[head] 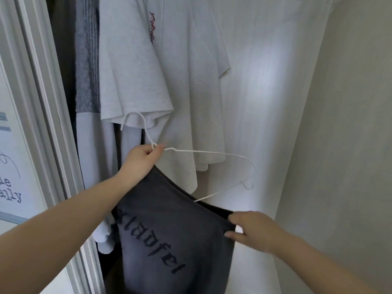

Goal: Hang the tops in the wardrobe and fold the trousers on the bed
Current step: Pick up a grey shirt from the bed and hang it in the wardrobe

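I am facing the open wardrobe. My left hand [143, 159] pinches a white wire hanger [212, 153] at the base of its hook, in front of the hanging clothes. A dark grey top [169, 234] with black lettering hangs from the hanger's left half; the hanger's right shoulder sticks out bare. My right hand [252, 230] grips the top's upper edge at the lower right, pulling the cloth taut. A white T-shirt [161, 71] with red script hangs in the wardrobe just behind the hanger.
More hung garments, a grey knitted one [87, 60] and pale ones, fill the wardrobe's left side. The white door frame [42, 102] stands at the left with a framed print [10, 166] beside it. A plain wall [350, 124] closes the right.
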